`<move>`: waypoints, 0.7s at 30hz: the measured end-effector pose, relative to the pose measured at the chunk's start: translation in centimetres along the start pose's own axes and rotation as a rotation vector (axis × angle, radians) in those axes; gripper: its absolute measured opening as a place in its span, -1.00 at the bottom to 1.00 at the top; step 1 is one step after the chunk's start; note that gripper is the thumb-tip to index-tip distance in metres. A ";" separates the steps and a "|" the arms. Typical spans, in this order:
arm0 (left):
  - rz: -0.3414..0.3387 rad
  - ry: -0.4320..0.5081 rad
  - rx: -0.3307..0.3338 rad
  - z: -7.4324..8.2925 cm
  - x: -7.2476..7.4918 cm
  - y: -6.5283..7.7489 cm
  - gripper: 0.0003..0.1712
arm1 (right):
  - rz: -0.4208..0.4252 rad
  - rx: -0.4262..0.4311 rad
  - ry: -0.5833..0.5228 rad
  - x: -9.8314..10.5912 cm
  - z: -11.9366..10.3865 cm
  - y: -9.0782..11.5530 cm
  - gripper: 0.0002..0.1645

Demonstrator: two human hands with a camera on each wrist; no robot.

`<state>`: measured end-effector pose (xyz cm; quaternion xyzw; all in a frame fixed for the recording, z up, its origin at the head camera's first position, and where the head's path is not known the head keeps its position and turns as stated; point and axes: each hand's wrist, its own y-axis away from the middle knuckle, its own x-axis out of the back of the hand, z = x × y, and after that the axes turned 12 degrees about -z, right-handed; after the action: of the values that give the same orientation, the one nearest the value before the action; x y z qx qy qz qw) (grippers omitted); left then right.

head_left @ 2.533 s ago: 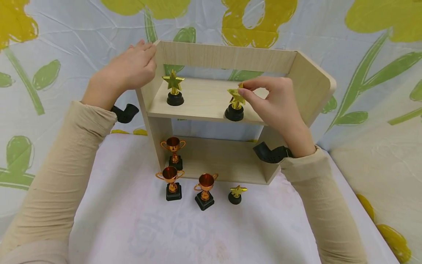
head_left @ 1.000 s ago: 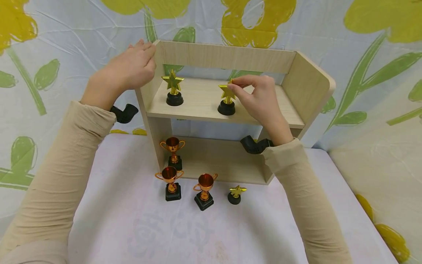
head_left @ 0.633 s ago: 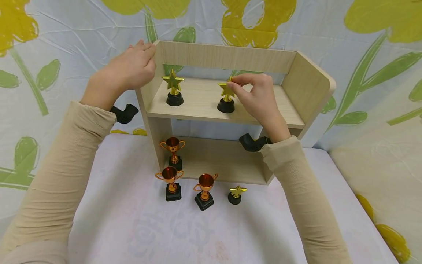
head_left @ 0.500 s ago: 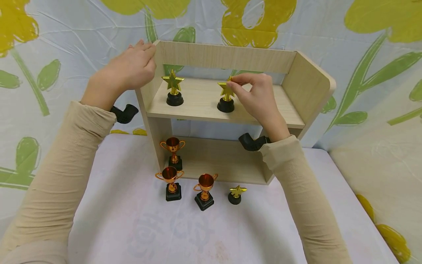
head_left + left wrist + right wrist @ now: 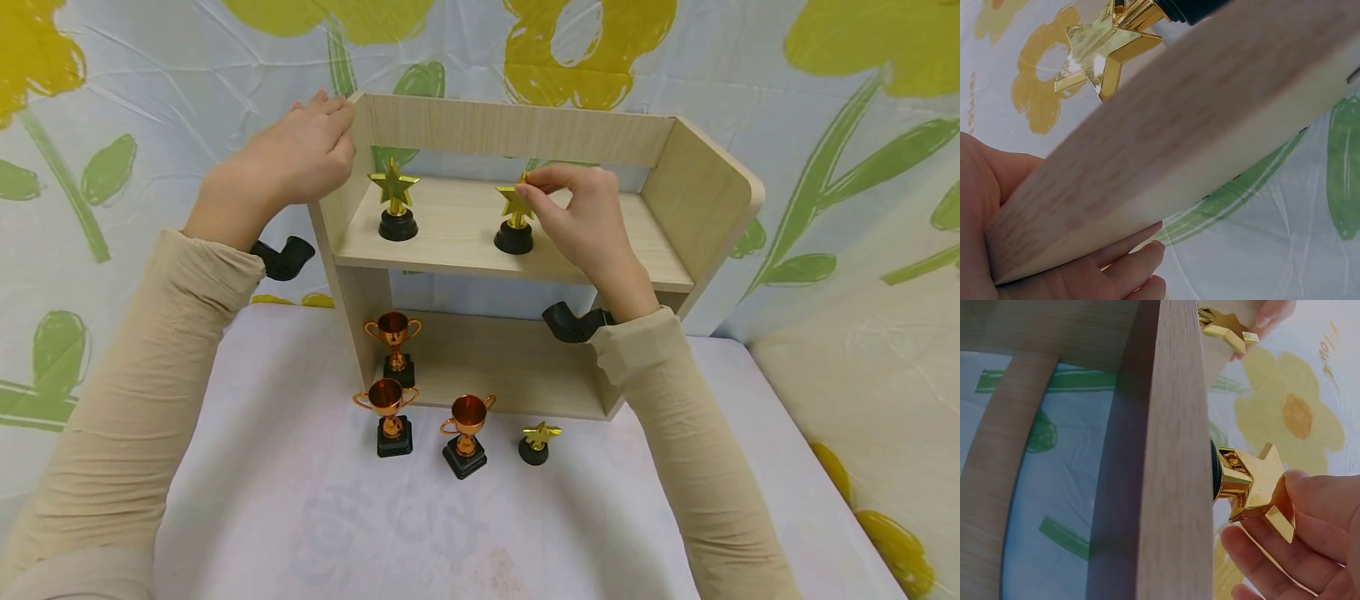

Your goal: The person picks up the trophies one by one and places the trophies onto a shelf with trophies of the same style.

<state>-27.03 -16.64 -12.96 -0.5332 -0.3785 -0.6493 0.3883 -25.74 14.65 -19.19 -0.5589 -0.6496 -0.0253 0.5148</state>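
Note:
My right hand (image 5: 588, 212) pinches the upper points of a gold star trophy (image 5: 513, 239) between thumb and fingers. Its black base is at the upper board of a small wooden shelf (image 5: 450, 265); the right wrist view shows that base partly behind the board's edge, with the gold star (image 5: 1263, 487) at the fingertips. At the top left, my left hand (image 5: 288, 154) grips the shelf's side panel (image 5: 1147, 150), thumb on one face and fingers on the other. Another star trophy (image 5: 395, 200) stands upright on the upper board, near the left hand.
A copper cup trophy (image 5: 395, 333) stands on the lower board at the left. Two more, a left cup (image 5: 388, 408) and a right cup (image 5: 467, 425), stand on the white cloth (image 5: 405, 533) in front, beside a smaller star trophy (image 5: 536, 442). Flowered fabric (image 5: 150, 75) hangs behind.
Since the earliest frame, my right hand has moved left and slightly back along the upper board with the star trophy. Over the last half second it barely moves. The left hand stays put.

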 end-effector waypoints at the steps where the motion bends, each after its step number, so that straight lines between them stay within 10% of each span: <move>1: 0.001 0.000 -0.001 0.0 0.0 0.0 -0.30 | 0.000 0.000 -0.002 0.0 0.0 0.0 -0.79; 21: -0.018 -0.006 0.015 0.0 0.0 0.1 -0.30 | 0.003 -0.018 -0.022 -0.5 0.0 -0.1 -0.75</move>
<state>-26.95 -16.69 -12.92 -0.5288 -0.3894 -0.6482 0.3854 -25.92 14.28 -19.47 -0.5650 -0.6540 -0.0241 0.5024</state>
